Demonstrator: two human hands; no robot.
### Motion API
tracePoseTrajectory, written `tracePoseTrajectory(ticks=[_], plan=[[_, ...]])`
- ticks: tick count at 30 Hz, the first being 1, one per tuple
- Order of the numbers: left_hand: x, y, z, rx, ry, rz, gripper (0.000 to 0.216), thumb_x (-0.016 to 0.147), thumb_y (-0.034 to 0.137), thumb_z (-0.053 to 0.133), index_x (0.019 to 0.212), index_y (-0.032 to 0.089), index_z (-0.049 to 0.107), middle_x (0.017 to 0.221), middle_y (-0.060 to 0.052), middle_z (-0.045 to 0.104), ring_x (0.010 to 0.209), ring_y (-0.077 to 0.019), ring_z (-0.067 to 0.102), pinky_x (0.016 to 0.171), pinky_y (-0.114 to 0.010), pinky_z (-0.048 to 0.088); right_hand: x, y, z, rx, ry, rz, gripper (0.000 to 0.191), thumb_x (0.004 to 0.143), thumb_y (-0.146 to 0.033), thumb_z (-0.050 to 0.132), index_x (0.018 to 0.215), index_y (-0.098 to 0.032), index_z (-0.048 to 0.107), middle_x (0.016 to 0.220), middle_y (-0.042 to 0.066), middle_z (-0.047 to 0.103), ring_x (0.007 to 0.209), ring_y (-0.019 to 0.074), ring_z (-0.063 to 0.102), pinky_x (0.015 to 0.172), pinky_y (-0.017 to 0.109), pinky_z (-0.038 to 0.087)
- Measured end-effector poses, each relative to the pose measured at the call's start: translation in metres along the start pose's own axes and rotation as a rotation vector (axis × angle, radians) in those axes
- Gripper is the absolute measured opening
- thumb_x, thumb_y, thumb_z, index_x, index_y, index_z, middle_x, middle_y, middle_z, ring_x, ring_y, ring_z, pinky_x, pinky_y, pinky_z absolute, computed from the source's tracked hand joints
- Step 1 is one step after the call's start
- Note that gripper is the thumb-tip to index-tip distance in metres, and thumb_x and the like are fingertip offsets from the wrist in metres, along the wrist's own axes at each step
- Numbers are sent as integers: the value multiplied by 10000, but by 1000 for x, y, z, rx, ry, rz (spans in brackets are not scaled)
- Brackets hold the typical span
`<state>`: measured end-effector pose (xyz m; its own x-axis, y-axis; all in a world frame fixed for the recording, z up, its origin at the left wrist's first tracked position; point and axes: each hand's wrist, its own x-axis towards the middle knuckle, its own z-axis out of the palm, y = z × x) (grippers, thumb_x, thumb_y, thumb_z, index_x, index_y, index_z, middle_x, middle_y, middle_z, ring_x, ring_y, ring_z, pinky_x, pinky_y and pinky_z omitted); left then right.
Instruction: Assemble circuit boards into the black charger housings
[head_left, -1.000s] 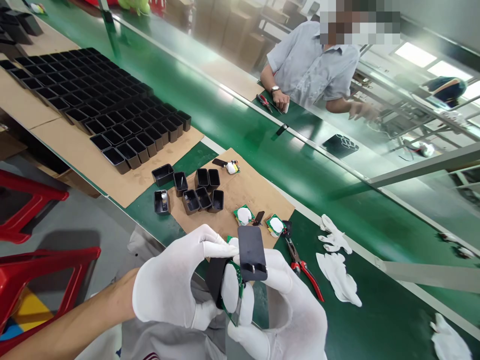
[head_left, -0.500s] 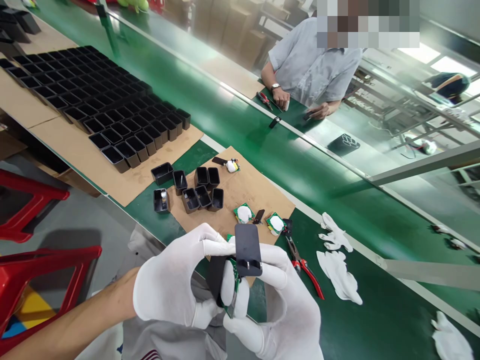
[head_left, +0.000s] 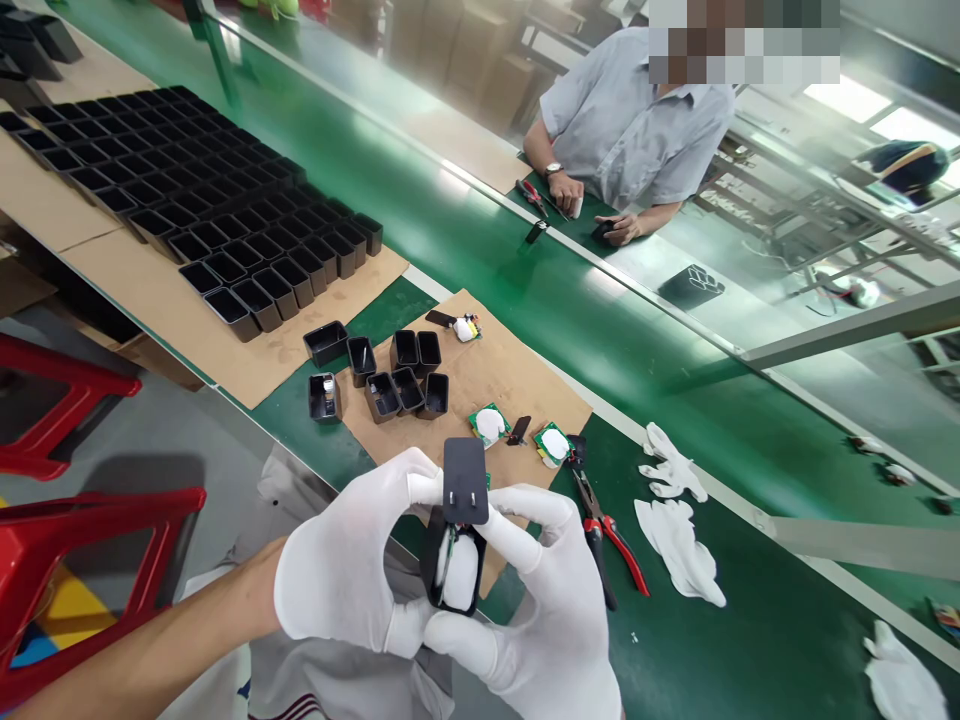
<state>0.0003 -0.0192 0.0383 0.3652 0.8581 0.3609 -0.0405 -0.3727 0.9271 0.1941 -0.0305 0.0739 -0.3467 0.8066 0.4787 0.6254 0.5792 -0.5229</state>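
My left hand [head_left: 337, 560], in a white glove, is closed round the left side of a black plastic casing [head_left: 430, 555], its open mouth facing me. Inside the casing sits a circuit board with a white coating [head_left: 459, 572]. A black cover with two metal prongs [head_left: 465, 470] stands up at the casing's far end. My gloved right hand [head_left: 551, 600] has fingers against the cover's right edge, its thumb at the casing's near end. Just beyond lie two white-coated green circuit boards [head_left: 491, 426] and a small black cover [head_left: 519, 431] on cardboard.
Several black casings [head_left: 405, 390] stand on the cardboard [head_left: 517, 365], with rows of more [head_left: 247, 230] at left. Red-handled pliers [head_left: 607, 540] and white gloves [head_left: 679, 550] lie at right. A co-worker [head_left: 630, 120] sits across the green bench. Red stools [head_left: 97, 560] stand at lower left.
The circuit board has gone down into the casing, whose mouth now faces me. The pronged cover has shifted left with my right hand. Across the bench, the co-worker's hand has moved slightly.
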Motion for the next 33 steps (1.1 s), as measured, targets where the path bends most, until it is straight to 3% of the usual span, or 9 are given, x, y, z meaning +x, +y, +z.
tracePoseTrajectory(ticks=[5,9,12,16,22,28,33], plan=[[-4,-7,5,-55,9,9,645,676,176,812,1287,245,616,1100,-73,647,977,-271,676,836,-452,626,-11,-6,6,-42,108,-4,650,930,-599,761,1487,-309,594,1157,86,675,996,289,686,796,465,601],[-6,-10,8,-56,0,-22,629,670,194,804,1265,259,609,1115,-78,652,1002,-293,690,874,-477,628,-35,-13,16,-24,243,23,656,904,-291,842,1508,-317,586,1259,83,638,1036,264,699,835,441,638],[-7,-10,12,0,62,-19,588,674,210,793,1229,277,611,1086,-59,654,979,-284,694,868,-466,634,-51,-22,28,-70,327,38,630,929,-125,767,1502,-327,600,1320,83,597,1053,227,715,887,390,653],[-13,-9,20,109,175,-7,520,733,179,789,1228,257,648,1090,-48,655,986,-255,702,862,-414,622,-67,-32,43,-271,305,75,490,1049,-155,612,1516,-302,604,1313,114,628,1124,232,714,916,369,660],[-35,-7,32,178,269,20,579,757,91,756,1307,245,667,1191,-58,684,1059,-236,711,899,-358,617,-87,-40,49,-390,236,120,574,1113,-321,529,1660,-419,385,1362,138,625,1174,289,736,867,423,692],[-55,-8,44,356,367,69,503,784,143,740,1272,248,672,1122,-39,674,975,-197,722,857,-312,639,-103,-45,60,-151,362,91,634,992,-94,703,1565,-322,554,1448,119,670,1238,247,741,1007,354,658],[-62,-12,54,454,409,110,512,762,126,713,1263,224,675,1129,-67,699,969,-222,738,807,-322,660,-105,-49,68,-27,459,171,550,931,-71,774,1437,-264,679,1415,97,718,1206,202,754,895,240,666]])
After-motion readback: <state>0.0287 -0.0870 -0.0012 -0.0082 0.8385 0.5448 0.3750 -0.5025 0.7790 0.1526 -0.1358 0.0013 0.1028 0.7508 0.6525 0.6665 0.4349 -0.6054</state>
